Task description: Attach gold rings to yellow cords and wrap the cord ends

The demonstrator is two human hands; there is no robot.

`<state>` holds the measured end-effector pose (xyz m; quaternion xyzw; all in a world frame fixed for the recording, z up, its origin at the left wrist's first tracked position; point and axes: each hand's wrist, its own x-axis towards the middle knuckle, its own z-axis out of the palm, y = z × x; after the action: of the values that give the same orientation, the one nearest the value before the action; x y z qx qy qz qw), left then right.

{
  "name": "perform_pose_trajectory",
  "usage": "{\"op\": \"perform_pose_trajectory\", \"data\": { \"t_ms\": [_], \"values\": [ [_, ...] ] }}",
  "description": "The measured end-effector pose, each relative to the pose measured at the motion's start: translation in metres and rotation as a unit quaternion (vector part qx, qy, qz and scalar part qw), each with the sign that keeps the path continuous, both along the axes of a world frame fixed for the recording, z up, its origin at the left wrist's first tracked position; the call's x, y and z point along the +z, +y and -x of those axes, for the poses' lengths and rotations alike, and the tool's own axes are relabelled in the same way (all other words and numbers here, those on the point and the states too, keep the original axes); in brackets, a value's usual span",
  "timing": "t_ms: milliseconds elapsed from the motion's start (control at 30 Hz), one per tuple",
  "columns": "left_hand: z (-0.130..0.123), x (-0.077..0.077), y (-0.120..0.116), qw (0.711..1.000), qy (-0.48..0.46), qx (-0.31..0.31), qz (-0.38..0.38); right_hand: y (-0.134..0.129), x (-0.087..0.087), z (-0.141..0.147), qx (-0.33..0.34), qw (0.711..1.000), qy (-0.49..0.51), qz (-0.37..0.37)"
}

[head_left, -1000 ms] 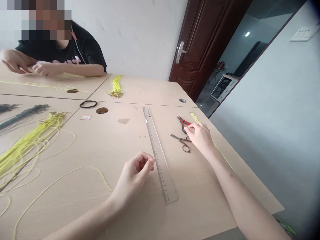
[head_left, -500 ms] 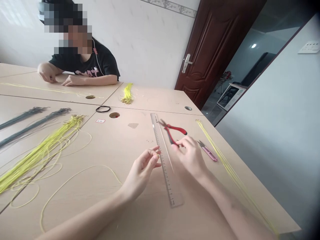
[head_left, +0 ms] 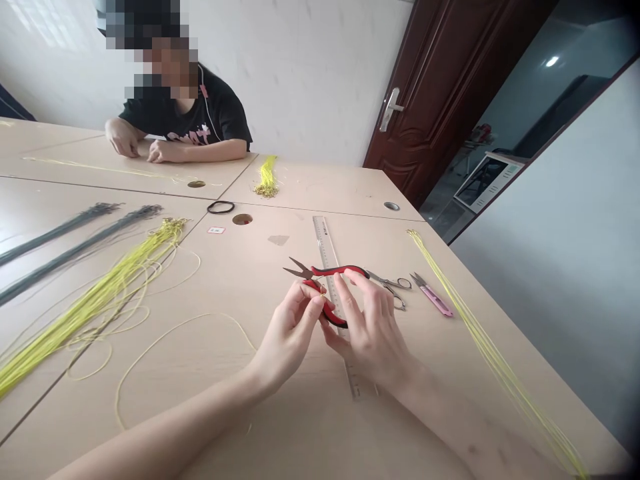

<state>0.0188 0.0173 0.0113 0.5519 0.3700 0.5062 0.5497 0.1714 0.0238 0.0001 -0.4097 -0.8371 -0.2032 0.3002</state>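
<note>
From the head camera, we look down at two hands over a tan table [head_left: 350, 193]. The right hand [head_left: 370, 337] is closed on the red pliers [head_left: 337, 271], and its fingers press on the red handles. The pliers sit just above a clear ruler [head_left: 326, 243], and their metal tips point left. The left hand [head_left: 287, 340] is right beside the right hand. Its fingertips [head_left: 315, 301] pinch together on a tiny gold bit [head_left: 323, 290] next to the pliers. It is too small to tell what it is.

To the right lie small scissors [head_left: 393, 285], pink snips [head_left: 433, 300] and long yellow cords [head_left: 480, 347]. To the left are more yellow cords [head_left: 95, 310], two gray bundles [head_left: 75, 240] and a black rubber band [head_left: 221, 207]. Far across the table, a person in a black shirt [head_left: 200, 127] sits with both hands [head_left: 125, 139] on the table, near a small yellow bunch with gold ends [head_left: 267, 177].
</note>
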Motion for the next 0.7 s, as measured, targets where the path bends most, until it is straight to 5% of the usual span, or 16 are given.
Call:
{"op": "perform_pose_trajectory", "data": {
  "t_ms": [167,367,700],
  "values": [
    [-0.002,-0.004,-0.004,0.998,0.027,0.008,-0.053,-0.001,0.003,0.0,-0.071,0.997,-0.003,0.001],
    [-0.002,-0.006,-0.007,0.994,0.049,-0.033,-0.091,0.0,-0.001,0.005,-0.003,0.981,0.105,0.165],
    [0.003,-0.008,0.001,0.995,-0.053,-0.08,0.035,0.019,0.011,-0.041,0.017,0.974,0.162,0.16]
  ]
}}
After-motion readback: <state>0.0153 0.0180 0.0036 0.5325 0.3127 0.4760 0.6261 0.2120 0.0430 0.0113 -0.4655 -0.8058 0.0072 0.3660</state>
